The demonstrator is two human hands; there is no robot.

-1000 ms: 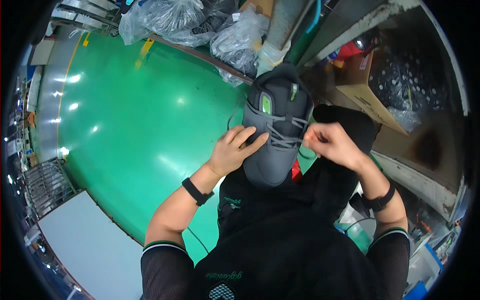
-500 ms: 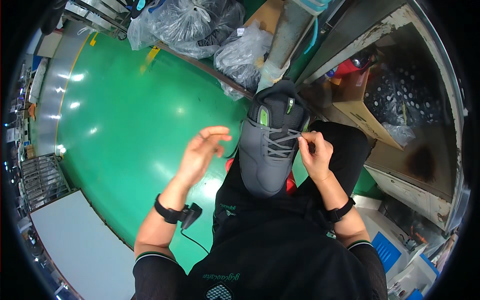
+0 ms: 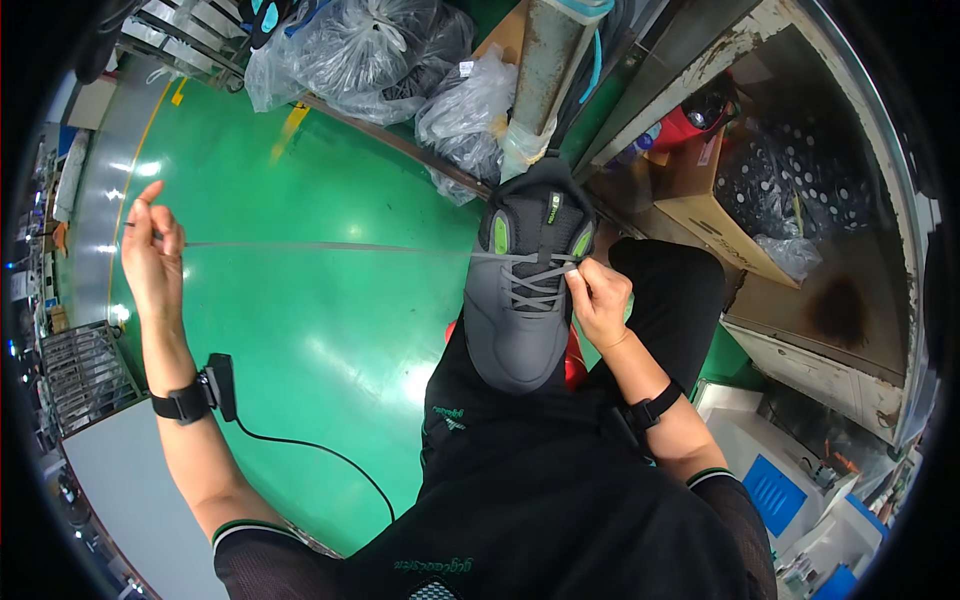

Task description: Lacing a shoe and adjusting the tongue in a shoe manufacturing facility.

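Lace [image 3: 330,246] taut from outstretched left hand [image 3: 152,262]

Single head-worn fisheye view, looking steeply down over lap at green floor [image 3: 300,330]; close range; edges curve.

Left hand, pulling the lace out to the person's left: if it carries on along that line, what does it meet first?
Nothing close: past the left hand, pinching the taut lace, only the green floor far below shows up to the picture's rim. Depth is uncertain.

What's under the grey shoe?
The shoe rests on the person's lap, black trousers. Something red peeks out beneath its toe; the shoe covers most of it.
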